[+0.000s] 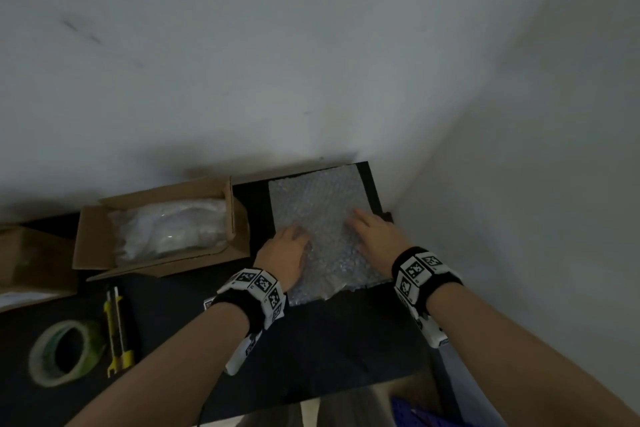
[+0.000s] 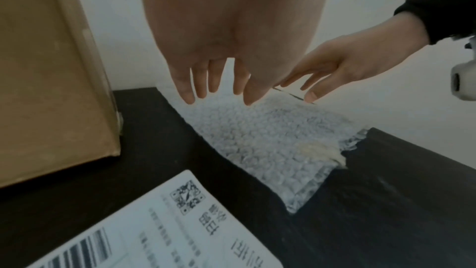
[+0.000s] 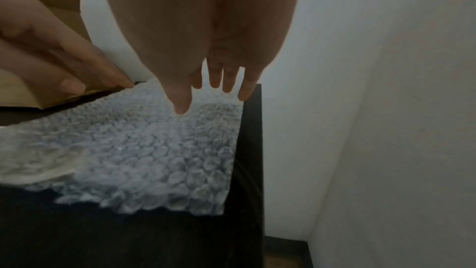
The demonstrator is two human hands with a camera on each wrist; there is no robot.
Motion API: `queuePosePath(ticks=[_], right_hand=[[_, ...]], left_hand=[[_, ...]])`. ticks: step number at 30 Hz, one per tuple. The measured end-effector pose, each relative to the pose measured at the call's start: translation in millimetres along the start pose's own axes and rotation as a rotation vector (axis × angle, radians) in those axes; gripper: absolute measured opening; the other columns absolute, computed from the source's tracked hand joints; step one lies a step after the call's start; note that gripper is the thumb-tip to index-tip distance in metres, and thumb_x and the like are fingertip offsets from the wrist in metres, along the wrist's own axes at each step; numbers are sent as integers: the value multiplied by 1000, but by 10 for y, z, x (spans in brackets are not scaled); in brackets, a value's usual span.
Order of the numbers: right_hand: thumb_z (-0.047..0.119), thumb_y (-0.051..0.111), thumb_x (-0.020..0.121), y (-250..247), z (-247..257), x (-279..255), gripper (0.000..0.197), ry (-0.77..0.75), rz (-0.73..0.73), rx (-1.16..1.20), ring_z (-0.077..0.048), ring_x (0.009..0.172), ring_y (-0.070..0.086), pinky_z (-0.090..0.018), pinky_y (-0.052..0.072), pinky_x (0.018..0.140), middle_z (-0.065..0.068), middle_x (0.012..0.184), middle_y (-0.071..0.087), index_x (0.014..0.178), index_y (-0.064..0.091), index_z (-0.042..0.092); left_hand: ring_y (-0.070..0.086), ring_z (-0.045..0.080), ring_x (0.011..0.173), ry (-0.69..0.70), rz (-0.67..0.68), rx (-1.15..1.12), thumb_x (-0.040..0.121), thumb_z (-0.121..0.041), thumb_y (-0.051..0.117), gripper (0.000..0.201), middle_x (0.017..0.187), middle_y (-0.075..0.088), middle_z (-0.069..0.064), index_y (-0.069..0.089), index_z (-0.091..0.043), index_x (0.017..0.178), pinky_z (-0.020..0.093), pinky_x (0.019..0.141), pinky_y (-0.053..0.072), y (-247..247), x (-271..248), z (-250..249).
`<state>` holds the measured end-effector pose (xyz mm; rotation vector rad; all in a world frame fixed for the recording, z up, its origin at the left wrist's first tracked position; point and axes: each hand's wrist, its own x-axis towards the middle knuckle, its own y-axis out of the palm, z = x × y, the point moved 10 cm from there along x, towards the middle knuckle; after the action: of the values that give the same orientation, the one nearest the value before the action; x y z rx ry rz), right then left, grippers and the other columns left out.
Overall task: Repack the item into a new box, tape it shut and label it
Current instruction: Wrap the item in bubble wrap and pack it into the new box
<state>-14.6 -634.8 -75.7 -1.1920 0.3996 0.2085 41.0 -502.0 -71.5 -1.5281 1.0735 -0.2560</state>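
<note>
clearly the biggest risk is the bubble wrap [image 1: 313, 218], which lies at the table's [image 1: 346, 340] far right corner, its right edge close to the table edge; a sideways push could slide it off. both the left hand [image 1: 285, 253] and right hand [image 1: 375, 236] rest flat on it, fingers wide, holding nothing. the item [image 1: 166, 232] sits in the open box [image 1: 100, 243] near the far edge. the label [image 2: 165, 229] could be swept away. white walls close the corner.
</note>
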Motion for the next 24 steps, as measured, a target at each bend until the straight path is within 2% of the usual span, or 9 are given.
queuePosePath(ticks=[3,7,10,13,18,21,24], right_hand=[[15,41,97,15,-25,111,57,-27,-1,2,-22,142,18,-38,23,111,-4,158,9,149,18,16],[19,44,96,85,-61,151,59,-20,9,29,-23,142,18,-39,22,112,-7,157,12,149,18,15],[20,49,94,48,-73,147,59,-23,-39,33,-23,137,27,-36,24,110,-5,154,22,147,24,15],[20,51,93,4,-65,142,52,-29,-85,32,-24,128,37,-35,28,105,-6,146,35,142,35,15],[14,51,91,-79,-104,99,28,-13,-123,38,-26,111,53,-35,34,98,-9,121,57,118,59,11],[6,52,89,-294,-163,14,20,18,-202,92,-27,99,58,-35,42,91,-10,106,63,105,62,8],[9,52,91,-579,-183,-125,15,39,-269,161,-23,93,59,-30,44,87,-8,102,63,102,62,7]], left_hand=[[19,26,142,-48,-34,-10,99,-25,35,49,156,13,11,26,-17,146,39,111,29,45,102,103],[20,25,141,-93,8,-13,97,-26,40,55,157,10,8,20,-18,148,39,110,31,171,139,176],[29,24,136,-116,-50,-24,94,-25,48,56,153,21,7,25,-18,145,38,106,35,141,134,183],[37,22,128,-113,-95,-42,94,-24,49,49,144,34,6,35,-17,140,35,101,38,107,119,172],[45,20,119,-68,-157,8,95,-22,44,31,130,50,3,53,-18,124,32,97,35,-36,62,98],[50,18,109,-50,-211,-41,93,-21,48,24,118,56,2,58,-17,114,28,89,40,-231,8,62],[54,16,98,-36,-274,-99,92,-19,50,19,106,60,2,61,-16,108,23,78,40,-517,-64,-4]])
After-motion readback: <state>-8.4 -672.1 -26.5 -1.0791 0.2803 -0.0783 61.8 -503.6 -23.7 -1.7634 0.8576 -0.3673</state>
